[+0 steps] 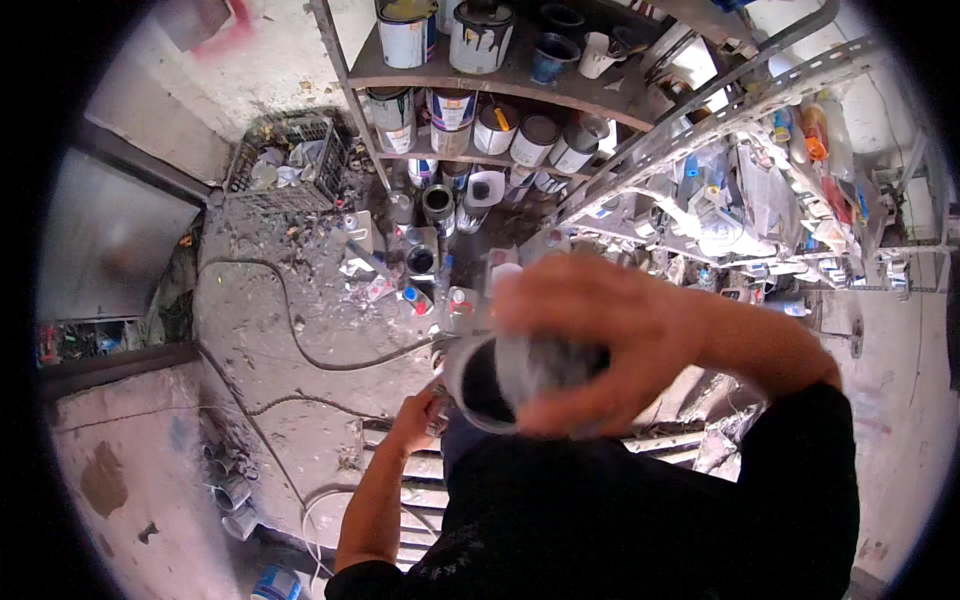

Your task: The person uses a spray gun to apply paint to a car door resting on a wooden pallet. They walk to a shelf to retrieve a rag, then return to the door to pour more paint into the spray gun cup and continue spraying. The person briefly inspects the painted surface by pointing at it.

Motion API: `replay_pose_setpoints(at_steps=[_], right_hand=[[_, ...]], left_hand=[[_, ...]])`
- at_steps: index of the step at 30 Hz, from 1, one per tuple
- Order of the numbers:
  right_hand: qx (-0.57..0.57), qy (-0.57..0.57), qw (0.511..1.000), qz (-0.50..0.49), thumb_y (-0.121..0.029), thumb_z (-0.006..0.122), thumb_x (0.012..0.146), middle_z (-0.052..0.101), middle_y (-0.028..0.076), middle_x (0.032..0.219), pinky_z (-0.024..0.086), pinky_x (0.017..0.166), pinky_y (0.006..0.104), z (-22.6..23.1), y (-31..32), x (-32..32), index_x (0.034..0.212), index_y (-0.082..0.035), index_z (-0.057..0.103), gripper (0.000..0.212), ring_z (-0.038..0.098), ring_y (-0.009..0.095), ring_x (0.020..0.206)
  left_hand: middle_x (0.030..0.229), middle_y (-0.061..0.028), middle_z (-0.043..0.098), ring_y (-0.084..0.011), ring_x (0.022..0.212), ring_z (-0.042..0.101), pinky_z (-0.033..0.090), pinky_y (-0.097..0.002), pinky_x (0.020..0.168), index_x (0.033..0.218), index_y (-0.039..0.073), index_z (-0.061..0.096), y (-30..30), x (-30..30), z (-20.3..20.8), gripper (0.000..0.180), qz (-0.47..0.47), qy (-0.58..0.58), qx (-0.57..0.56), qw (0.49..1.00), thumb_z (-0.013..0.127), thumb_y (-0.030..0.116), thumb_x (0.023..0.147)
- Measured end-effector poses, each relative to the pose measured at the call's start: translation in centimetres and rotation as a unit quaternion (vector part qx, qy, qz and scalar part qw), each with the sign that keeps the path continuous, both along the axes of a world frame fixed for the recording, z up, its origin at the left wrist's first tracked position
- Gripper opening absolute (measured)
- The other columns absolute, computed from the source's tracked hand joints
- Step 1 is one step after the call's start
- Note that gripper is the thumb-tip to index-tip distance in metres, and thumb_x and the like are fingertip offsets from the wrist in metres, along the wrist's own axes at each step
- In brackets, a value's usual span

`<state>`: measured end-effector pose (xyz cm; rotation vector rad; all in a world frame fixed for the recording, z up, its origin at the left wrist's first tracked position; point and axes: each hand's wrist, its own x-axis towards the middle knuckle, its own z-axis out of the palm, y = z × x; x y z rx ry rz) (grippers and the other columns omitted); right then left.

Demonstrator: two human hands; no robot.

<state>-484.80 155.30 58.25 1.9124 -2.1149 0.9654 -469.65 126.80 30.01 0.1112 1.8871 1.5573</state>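
My right hand, smeared by motion, is wrapped round a greyish plastic cup high in front of my chest. Just left of it, partly behind it, is an open round container with a pale rim and a dark inside. The two overlap from above, and I cannot tell whether they touch. Below the open container's left side, my left hand is closed on a small greyish thing that looks like a handle. Most of that thing is hidden, so its kind does not show.
Shelves with paint cans stand ahead; more open cans and bottles crowd the floor below. A black crate sits at the far left. A hose crosses the dirty floor. On the right, a metal rack holds clutter. Slats lie beneath me.
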Motion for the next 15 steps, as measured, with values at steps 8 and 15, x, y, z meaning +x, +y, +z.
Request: replay_pose_setpoints(at_steps=[8,15], right_hand=[[-0.025,-0.223,0.882,-0.414,-0.041,0.071,0.070,0.038,0.022,0.136,0.031,0.100,0.0418,-13.4,5.0,2.3,0.134,-0.007,0.038,0.080,0.039,0.034,0.123],[-0.136,-0.577,0.611,-0.524,-0.032,0.072,0.071,0.042,0.012,0.129,0.036,0.096,0.0351,-24.0,6.3,9.6,0.134,-0.004,0.037,0.077,0.042,0.022,0.119]], left_hand=[[0.080,-0.0006,0.057,-0.0107,0.068,0.053,0.048,-0.0255,0.056,0.099,0.004,0.055,-6.5,-0.7,-11.6,0.032,0.226,0.010,-0.017,0.974,0.062,-0.004,0.069],[0.069,-0.0076,0.054,-0.0166,0.060,0.050,0.043,-0.0289,0.056,0.103,0.003,0.052,-8.2,-3.8,-17.3,0.036,0.185,0.161,-0.268,0.932,0.062,0.000,0.068]])
